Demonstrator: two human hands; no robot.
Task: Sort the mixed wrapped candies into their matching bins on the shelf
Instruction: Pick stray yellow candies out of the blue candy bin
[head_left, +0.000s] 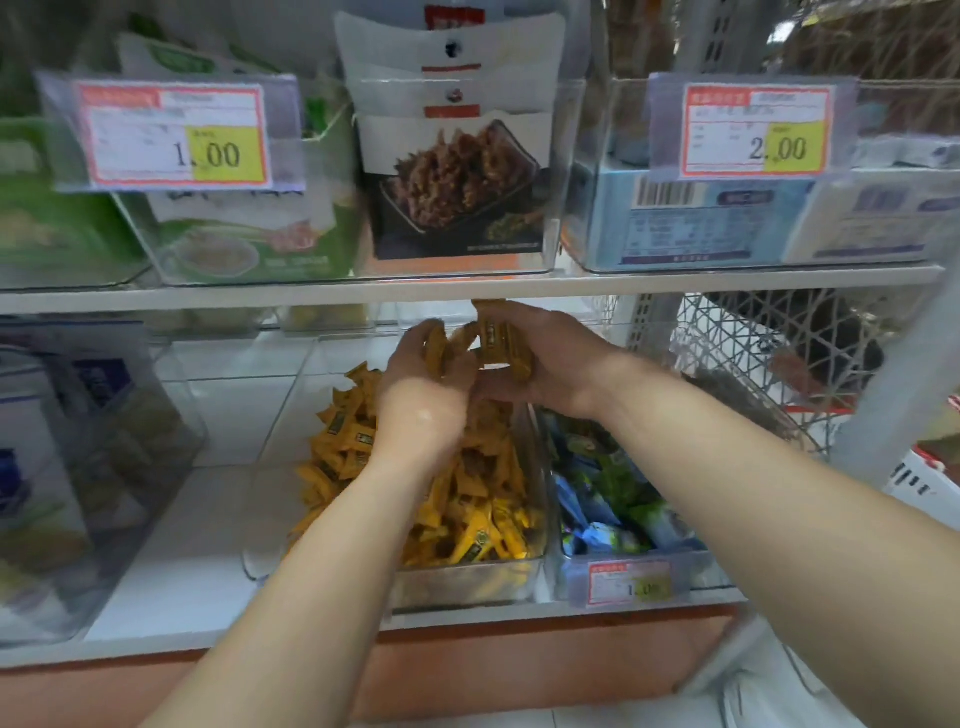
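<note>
Hands: left hand (426, 395) grip clenched on yellow candies (437, 347); right hand (550, 364) grip grasping more. Risk: loose handful spills into adjacent blue-green bin (701, 569), missing yellow bin (467, 582).

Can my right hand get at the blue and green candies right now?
Probably yes: the blue and green candies lie in an open-topped bin just below the right hand, nothing over them. But it grips yellow candies, so it would have to drop those first.
</note>
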